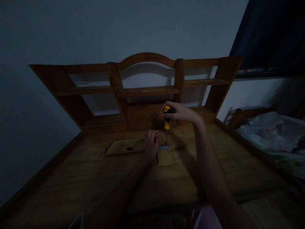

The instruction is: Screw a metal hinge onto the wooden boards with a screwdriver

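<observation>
Right hand: the right hand, right of centre in the frame, has its fingers wrapped round the yellow-and-black handle of the screwdriver.
Shaft: near vertical; keeping it square to the screw head should help avoid slipping.
Tip: meets the right end of the metal hinge, just below the frame's centre; whether it sits in a screw slot is too small to tell.
Left hand: the left hand is bent just left of the hinge; I cannot tell whether its fingers grip anything. Steadying the metal with fingertips clear of the tip seems wise.
Wooden block: the pale wooden block lies below the hinge on the desktop; check alignment before pressing.
Light: dim; slow, firm turns suit it.
</observation>
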Motion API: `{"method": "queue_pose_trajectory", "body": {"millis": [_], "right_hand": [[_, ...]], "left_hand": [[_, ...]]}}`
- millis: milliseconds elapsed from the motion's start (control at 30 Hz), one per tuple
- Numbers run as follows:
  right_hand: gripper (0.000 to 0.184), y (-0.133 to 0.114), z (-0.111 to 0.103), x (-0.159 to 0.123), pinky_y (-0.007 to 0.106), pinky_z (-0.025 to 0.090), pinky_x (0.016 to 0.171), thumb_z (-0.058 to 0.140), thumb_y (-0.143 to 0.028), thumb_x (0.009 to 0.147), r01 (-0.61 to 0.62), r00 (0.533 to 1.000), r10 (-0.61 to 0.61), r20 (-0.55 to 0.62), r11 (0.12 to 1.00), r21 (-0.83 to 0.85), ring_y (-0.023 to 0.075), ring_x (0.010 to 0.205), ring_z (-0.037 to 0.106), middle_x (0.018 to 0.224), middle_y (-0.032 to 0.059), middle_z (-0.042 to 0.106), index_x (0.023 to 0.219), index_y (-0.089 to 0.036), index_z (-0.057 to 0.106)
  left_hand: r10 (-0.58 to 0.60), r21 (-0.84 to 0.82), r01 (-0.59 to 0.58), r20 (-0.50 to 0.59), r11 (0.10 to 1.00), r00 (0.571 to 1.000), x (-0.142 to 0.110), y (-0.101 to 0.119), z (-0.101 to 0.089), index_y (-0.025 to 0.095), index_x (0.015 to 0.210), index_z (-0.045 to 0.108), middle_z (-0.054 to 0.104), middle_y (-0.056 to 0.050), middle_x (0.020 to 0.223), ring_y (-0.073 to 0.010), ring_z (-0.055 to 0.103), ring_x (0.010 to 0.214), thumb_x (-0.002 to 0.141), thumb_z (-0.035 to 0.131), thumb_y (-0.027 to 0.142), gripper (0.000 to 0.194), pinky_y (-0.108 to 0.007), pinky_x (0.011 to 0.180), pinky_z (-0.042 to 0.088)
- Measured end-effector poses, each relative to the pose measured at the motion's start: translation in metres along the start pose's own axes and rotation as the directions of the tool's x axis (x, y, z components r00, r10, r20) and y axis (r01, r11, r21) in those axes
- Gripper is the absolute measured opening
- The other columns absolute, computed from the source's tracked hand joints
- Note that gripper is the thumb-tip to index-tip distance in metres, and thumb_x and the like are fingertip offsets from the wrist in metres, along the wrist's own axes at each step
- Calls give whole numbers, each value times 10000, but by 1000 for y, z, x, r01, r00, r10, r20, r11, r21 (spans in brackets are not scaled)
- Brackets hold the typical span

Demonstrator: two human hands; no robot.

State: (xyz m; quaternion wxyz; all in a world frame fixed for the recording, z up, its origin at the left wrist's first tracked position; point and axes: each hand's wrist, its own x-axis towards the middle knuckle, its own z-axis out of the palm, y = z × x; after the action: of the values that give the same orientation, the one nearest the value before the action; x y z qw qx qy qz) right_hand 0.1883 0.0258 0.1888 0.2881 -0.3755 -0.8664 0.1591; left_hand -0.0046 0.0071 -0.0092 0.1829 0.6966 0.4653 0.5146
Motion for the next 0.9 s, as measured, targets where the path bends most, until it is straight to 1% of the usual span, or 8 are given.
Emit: {"method": "queue_pose_trajectory", "body": {"millis": [133, 233, 400, 500, 700, 767, 900], "right_hand": [[256, 3, 0, 0, 302, 446, 746, 645, -359, 839, 47, 999, -47, -9, 999, 8, 186, 847, 599, 964, 28, 669, 1049, -216, 607], [270, 4, 0, 0, 298, 446, 738, 656, -370, 835, 37, 999, -37, -11, 999, 4, 184, 837, 598, 961, 23, 668, 1055, -222, 607], [262, 1, -1, -1, 308, 447, 789, 651, -373, 849, 45, 999, -45, -10, 999, -3, 194, 882, 611, 993, 31, 680, 1060, -220, 618], [271, -1, -1, -1, 316, 448, 790, 654, -382, 853, 45, 999, -45, -7, 999, 2, 198, 882, 613, 994, 38, 683, 1065, -216, 622], [303, 4, 0, 0, 319, 449, 787, 662, -397, 846, 46, 999, -46, -8, 999, 6, 198, 883, 608, 1000, 38, 677, 1087, -217, 625], [336, 6, -1, 0, 320, 452, 804, 672, -376, 830, 63, 998, -64, 16, 997, 36, 201, 911, 605, 1032, 35, 672, 1125, -223, 620], [394, 10, -4, -2, 318, 458, 842, 645, -259, 800, 89, 992, -100, 77, 987, 132, 199, 974, 605, 1139, 34, 657, 1191, -230, 604]], "left_hand": [[4, -3, -4, 2, 1000, 1000, 0, 0, 0, 217, 1123, 629, 590, -78, 1182, -212, 617, 1076, 895, 444, 82, 324, -396, 962, 507], [5, -2, -5, 2, 1000, 1000, 0, -1, 0, 219, 1122, 630, 591, -77, 1183, -211, 617, 1076, 889, 452, 86, 322, -390, 954, 507], [12, 27, -12, 4, 1000, 1000, 0, -3, 0, 225, 1123, 631, 598, -71, 1172, -215, 613, 1074, 886, 456, 84, 326, -397, 972, 492], [10, 19, -10, 6, 1000, 1000, 0, -2, -1, 223, 1131, 627, 593, -73, 1174, -214, 612, 1072, 881, 447, 69, 344, -394, 972, 492], [4, 16, -4, 9, 1000, 1000, 1, 2, -1, 214, 1125, 625, 591, -70, 1154, -206, 609, 1047, 901, 434, 84, 322, -387, 959, 493], [5, 5, -5, 9, 1000, 1000, 0, 3, -2, 213, 1123, 622, 594, -70, 1144, -202, 613, 1029, 903, 429, 83, 320, -379, 942, 500], [-5, 11, 5, 13, 1000, 1000, 0, 4, -3, 209, 1105, 628, 598, -73, 1142, -210, 614, 1050, 894, 436, 75, 316, -383, 945, 500]]}}
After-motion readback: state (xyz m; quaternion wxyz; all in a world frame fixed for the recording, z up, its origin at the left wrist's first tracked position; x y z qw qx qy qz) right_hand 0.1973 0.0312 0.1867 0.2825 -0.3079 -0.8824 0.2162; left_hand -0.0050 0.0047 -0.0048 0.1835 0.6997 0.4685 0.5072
